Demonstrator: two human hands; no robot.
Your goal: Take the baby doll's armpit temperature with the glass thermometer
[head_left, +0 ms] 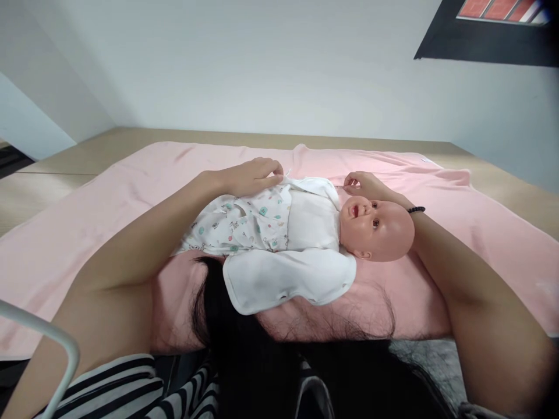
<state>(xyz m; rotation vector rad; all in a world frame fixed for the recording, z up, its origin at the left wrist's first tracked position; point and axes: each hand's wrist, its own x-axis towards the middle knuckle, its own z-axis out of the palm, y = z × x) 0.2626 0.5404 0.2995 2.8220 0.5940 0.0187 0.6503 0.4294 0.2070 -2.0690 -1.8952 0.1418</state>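
A baby doll (pixel 376 230) lies on its back, its bald head to the right and its face turned up. It has printed white baby trousers (pixel 244 221) on its legs and an opened white baby shirt (pixel 290 276) around it, with one side spread toward me. My left hand (pixel 255 176) is at the shirt's far edge near the waist, fingertips curled closed on the cloth. Beyond the doll's neck is my right hand (pixel 364 185), its fingers bent together beside the shirt's far top edge; what they pinch is too small to make out.
A pink cloth (pixel 100 233) covers most of the wooden table (pixel 78 152) under the doll. Long dark hair (pixel 236 331) hangs over the near edge, close to the shirt. A white wall (pixel 262 70) stands behind, and a curved pale bar (pixel 56 337) is at lower left.
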